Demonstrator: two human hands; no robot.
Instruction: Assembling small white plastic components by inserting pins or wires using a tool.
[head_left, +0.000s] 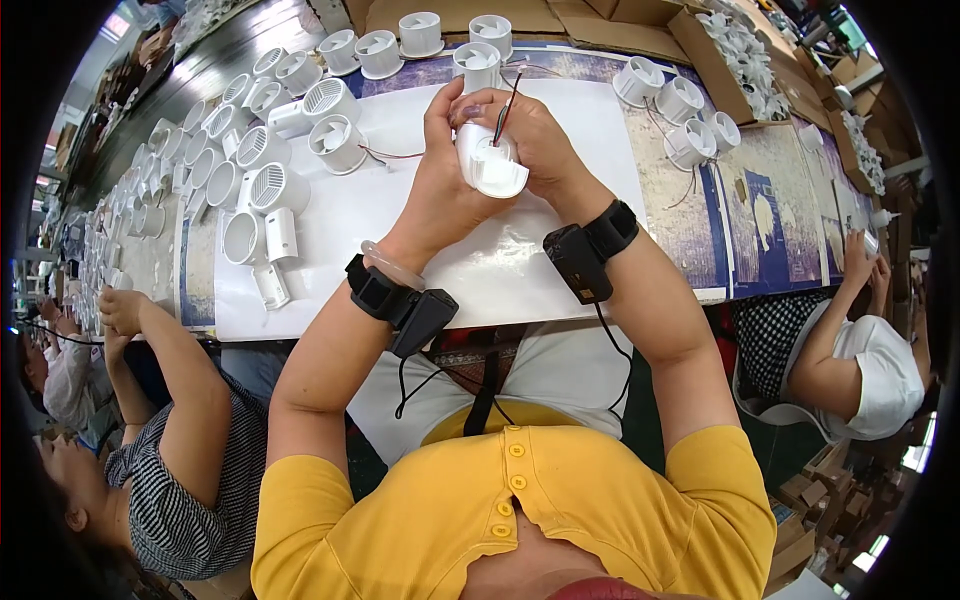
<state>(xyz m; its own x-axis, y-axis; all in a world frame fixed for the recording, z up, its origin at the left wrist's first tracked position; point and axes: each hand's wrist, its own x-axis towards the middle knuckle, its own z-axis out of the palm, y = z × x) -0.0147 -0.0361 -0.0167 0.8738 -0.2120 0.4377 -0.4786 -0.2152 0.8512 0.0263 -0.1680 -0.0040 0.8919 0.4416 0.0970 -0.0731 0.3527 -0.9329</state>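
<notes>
Wiring step: left hand (440, 170) clasped the white fan housing (488, 160) above the counter (400, 230); right hand (535, 140) pinched its wires (505, 112). Seating them likely demanded fine fingertip control.

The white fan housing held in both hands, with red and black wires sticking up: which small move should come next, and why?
Probably seat the red and black wires further into the white fan housing. Both the left hand and the right hand grip it above the white sheet, the right fingers pinch the wires, and the wire ends stand loose above the housing.
</notes>
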